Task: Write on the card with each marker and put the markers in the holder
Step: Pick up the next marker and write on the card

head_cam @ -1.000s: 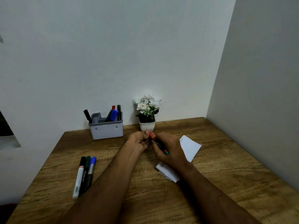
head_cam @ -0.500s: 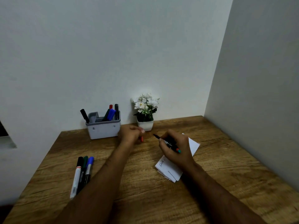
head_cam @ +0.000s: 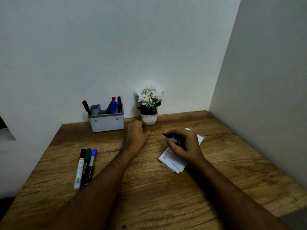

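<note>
head view: the right hand (head_cam: 183,145) grips a black marker (head_cam: 177,140) between thumb and curled fingers, its uncapped dark tip pointing left and away, its teal-and-red rear end sticking out over the back of the hand. this hand sits over a small stack of white cards (head_cam: 172,161) lying on the wooden table (head_cam: 149,188); the top card shows a little handwriting at its left corner. the left hand (head_cam: 137,134) rests on the table just in front of a white pot of flowers (head_cam: 149,105), fingers curled under; whether it holds anything cannot be told. a grey holder (head_cam: 106,121) stands against the wall, with several markers in it. three more markers (head_cam: 85,167) lie side by side on the table at left, caps black, green and blue.
</note>
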A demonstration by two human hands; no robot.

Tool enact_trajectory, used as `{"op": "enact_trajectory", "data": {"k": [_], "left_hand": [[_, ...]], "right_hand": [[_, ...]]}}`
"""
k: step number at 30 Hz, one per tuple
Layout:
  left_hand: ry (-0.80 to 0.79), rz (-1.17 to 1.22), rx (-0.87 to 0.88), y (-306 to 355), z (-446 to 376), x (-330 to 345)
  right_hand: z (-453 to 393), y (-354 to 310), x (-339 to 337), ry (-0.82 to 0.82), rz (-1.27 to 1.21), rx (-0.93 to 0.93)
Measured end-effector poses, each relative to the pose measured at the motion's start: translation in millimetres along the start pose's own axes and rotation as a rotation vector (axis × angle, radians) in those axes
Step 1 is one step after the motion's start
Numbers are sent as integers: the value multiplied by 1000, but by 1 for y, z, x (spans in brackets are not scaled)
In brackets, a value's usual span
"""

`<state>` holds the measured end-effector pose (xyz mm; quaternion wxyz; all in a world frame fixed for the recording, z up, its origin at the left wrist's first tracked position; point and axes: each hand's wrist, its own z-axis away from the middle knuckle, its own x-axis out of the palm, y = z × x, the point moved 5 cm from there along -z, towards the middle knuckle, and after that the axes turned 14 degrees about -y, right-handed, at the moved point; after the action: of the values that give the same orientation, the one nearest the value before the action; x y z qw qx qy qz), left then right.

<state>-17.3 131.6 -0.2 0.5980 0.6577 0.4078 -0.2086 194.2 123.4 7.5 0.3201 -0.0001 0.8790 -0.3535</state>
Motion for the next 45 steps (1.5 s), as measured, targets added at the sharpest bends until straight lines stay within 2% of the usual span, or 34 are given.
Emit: {"op": "enact_trajectory", "data": {"k": [3,8,10,12,17,23,35,40,45], "left_hand": [[7,-39,208,21,15,-3],[-397,31,380,36,43,25],[-497,10,380,34,48,35],[-526,-16,331,27,48,39],[-627,-79,299,18,45,49],[-646,-248,341,12,46,59],[-603,-279,427,21,53,55],[-648,-291,448,22,53,55],[-671,-350,477,23,56,56]], "right_hand": [[3,10,1,-2,-76,96],[4,25,3,84,-326,325],[4,32,1,136,-427,421],[3,38,-2,181,-460,481],[-2,44,-4,209,-500,525],[0,37,-4,137,-416,513],[32,15,2,-84,-288,424],[32,13,3,-91,-181,383],[31,16,6,-161,-97,420]]}}
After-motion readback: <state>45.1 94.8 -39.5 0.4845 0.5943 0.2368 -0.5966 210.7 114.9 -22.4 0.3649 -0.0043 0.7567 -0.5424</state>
